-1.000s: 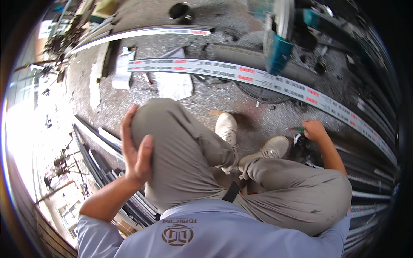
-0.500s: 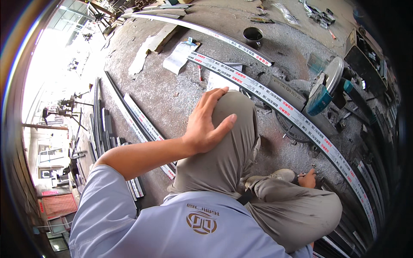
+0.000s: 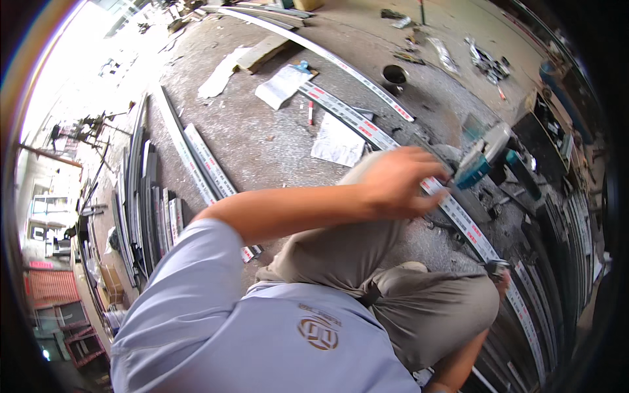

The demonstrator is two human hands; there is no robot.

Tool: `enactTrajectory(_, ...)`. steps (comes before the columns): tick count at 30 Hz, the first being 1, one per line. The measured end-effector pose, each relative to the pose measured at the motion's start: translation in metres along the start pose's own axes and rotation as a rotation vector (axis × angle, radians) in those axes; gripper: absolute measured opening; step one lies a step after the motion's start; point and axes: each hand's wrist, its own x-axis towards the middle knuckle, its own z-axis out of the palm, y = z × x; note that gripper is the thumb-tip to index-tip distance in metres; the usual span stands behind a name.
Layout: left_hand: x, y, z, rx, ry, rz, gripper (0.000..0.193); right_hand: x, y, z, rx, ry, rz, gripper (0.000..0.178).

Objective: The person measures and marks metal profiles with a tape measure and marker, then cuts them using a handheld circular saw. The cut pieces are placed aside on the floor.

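My left hand (image 3: 401, 182), blurred by motion, reaches over a long profile strip (image 3: 485, 243) with printed film on it. Its thumb and fingers are apart, and the strip shows between them; contact is unclear. Beyond my right knee, my right hand (image 3: 504, 283) is mostly hidden, its fingers closed at a small dark, shiny object (image 3: 498, 267) resting at the strip's edge. The object's kind cannot be made out. Just past my left hand, the strip passes beside a teal power saw (image 3: 481, 157) with a silvery guard.
A second strip (image 3: 327, 57) lies farther off, near a dark metal pot (image 3: 394, 74). Papers (image 3: 337, 141) and a red-and-white marker (image 3: 310, 112) lie on the debris-strewn floor. Bundled profiles (image 3: 147, 203) lie at left, more (image 3: 557, 288) at right. An open dark box (image 3: 542, 134) stands behind the saw.
My left hand has left my raised knee and moved right, over the strip. My right hand has moved from the floor to the strip's near part, at the shiny object. The view has shifted.
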Motion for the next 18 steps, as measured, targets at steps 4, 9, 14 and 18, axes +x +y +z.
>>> enactTrajectory(4,0.067,0.044,0.064,-0.439,0.000,-0.040,0.026,0.016,-0.152,0.051,0.186,-0.042,-0.204,0.050)
enactTrajectory(9,0.103,0.082,0.109,-0.881,-0.143,-0.165,0.029,-0.009,-0.249,0.151,0.246,-0.038,-0.194,0.058)
enactTrajectory(14,0.106,0.057,0.126,-0.984,-0.210,-0.367,0.039,-0.023,-0.223,0.224,-0.508,-0.232,-0.525,0.053)
enactTrajectory(18,0.121,0.041,0.138,-0.725,-0.390,-0.371,0.045,-0.030,-0.216,0.243,-0.828,-0.298,-0.526,0.044)
